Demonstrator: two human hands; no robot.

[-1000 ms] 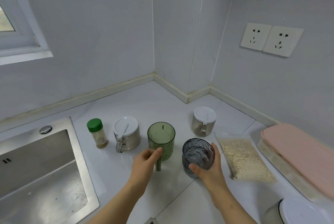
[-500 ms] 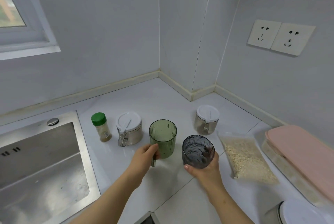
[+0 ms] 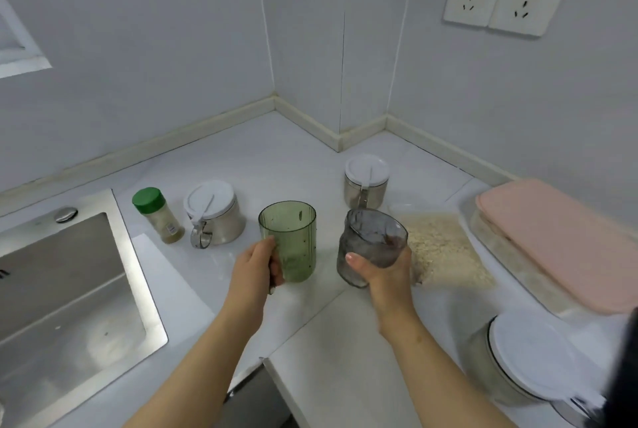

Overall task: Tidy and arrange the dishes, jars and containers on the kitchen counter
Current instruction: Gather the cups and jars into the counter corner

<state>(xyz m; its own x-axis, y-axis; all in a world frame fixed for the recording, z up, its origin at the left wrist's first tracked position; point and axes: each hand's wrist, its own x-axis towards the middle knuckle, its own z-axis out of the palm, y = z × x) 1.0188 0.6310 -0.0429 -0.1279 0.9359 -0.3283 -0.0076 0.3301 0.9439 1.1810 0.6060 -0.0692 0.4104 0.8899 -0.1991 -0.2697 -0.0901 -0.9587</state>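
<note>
- Left hand is on the green cup, fingers curled round the handle on its near-left side, thumb up by the rim.
- The green cup is upright in the middle of the counter and looks empty (whether its base is touching the surface, I can't tell).
- Right hand has the grey cup gripped round the lower body, thumb on the near wall, the other fingers wrapped behind it.
- The grey cup is tipped, mouth leaning away to the right. It's blurred, so I can't tell whether its base is touching the counter.
- The two cups sit side by side, close but apart.
- Just behind the right hand lies a clear bag of oats, flat on the counter.
- Right of the bag is a long box with a pink lid, against the wall.
- At the back is a small jar with a white lid, near the wall corner.
- Left of the green cup are another white-lidded jar and beside it a spice bottle with a green cap.
- On the far left is the steel sink.
- At the near right stands a big jar with a white lid.
</note>
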